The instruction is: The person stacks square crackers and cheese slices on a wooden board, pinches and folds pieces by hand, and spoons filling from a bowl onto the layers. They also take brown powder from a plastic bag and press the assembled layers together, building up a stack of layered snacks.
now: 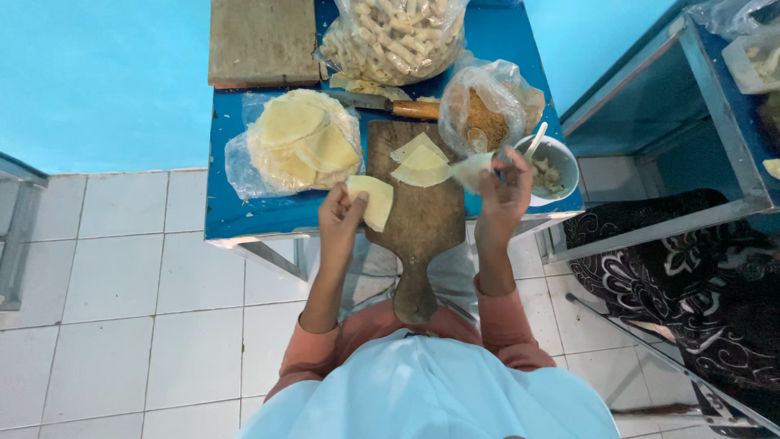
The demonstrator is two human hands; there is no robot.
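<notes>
Over on the left of the blue table [244, 219], a clear bag holds a stack of round pale wrappers [302, 145], lying flat and untouched. Behind it, at the table's far edge, sits a worn grey board [260, 39].

Moving in, the left hand [341, 213] has its fingers curled around a folded pale wrapper piece [374, 202], thumb pressed on top, pinning it at the near left edge of the wooden cutting board [422, 219]. That paddle-shaped board runs toward the person, handle pointing down at their body. Two more cut wrapper wedges [421, 165] rest on the board's far end, overlapping each other.

Behind the board lies a knife [382, 103] with a wooden handle, and beyond that a big bag of rolled pieces [394, 36].

On to the right: the right hand [504, 191] is closed in a pinch on a small wrapper piece [473, 169], lifted just beside the board's right edge. Just past it, a bag of brown crumbs [486, 110], and a white bowl of filling [554, 167] with a spoon handle sticking out.
</notes>
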